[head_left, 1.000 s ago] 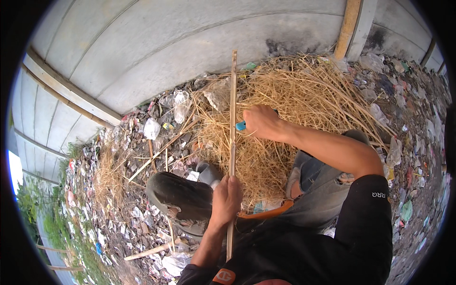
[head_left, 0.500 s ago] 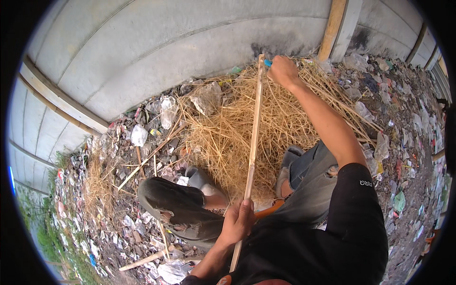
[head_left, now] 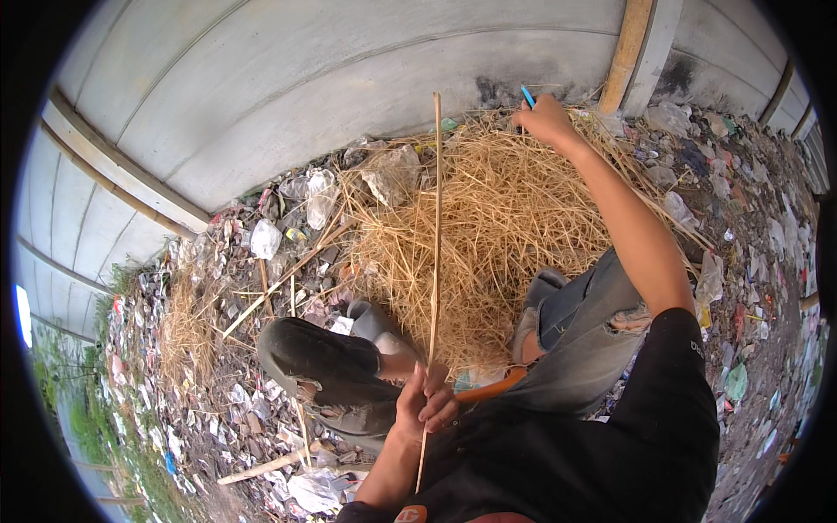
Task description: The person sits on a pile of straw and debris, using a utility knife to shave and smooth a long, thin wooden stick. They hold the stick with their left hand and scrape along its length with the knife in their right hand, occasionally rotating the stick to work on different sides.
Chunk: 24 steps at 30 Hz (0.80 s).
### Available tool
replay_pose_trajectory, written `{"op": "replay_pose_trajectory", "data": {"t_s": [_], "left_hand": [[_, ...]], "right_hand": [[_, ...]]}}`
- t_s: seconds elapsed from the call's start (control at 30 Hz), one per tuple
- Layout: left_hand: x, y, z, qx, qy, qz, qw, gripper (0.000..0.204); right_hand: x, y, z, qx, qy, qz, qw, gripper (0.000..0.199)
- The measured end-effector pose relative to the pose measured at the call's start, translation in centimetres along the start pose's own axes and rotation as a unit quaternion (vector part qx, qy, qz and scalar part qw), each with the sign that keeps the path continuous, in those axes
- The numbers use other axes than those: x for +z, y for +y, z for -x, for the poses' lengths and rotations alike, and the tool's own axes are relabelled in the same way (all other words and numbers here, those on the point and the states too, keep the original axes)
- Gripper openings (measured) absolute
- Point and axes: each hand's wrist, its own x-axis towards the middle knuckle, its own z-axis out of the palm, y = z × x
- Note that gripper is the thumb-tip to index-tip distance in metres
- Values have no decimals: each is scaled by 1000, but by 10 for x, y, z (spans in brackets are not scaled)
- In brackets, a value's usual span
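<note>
My left hand is closed around a long, thin bamboo strip low in front of my body. The strip stands nearly straight up the view, its top end close to the wall and its lower end against my dark shirt. My right hand is stretched out to the far right, apart from the strip. It grips a slim blue tool, mostly hidden by the fingers, so its kind cannot be made out. Between my feet spreads a heap of straw-like bamboo shavings.
A grey panel wall closes off the far side, with a bamboo post against it. Litter and plastic scraps cover the ground. An orange, curved object lies by my lap. Loose bamboo pieces lie at left.
My right hand with the blue tool has moved right, away from the strip. The strip's top has swung left and turned its narrow edge up; my left hand's fingers have shifted around it.
</note>
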Motion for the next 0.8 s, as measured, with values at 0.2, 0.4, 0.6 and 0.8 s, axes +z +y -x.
{"op": "replay_pose_trajectory", "data": {"t_s": [0.2,0.4,0.6,0.8], "left_hand": [[24,26,-28,61,140,-207,966,37],[38,32,-55,161,166,-268,935,47],[41,37,-57,185,188,-263,928,52],[42,36,-62,175,203,-218,938,49]], "right_hand": [[40,-50,85,-139,-126,165,968,24],[90,-80,172,-232,-270,147,923,17],[105,-78,185,-249,-280,161,913,16],[128,-58,187,-282,-271,132,911,15]]}}
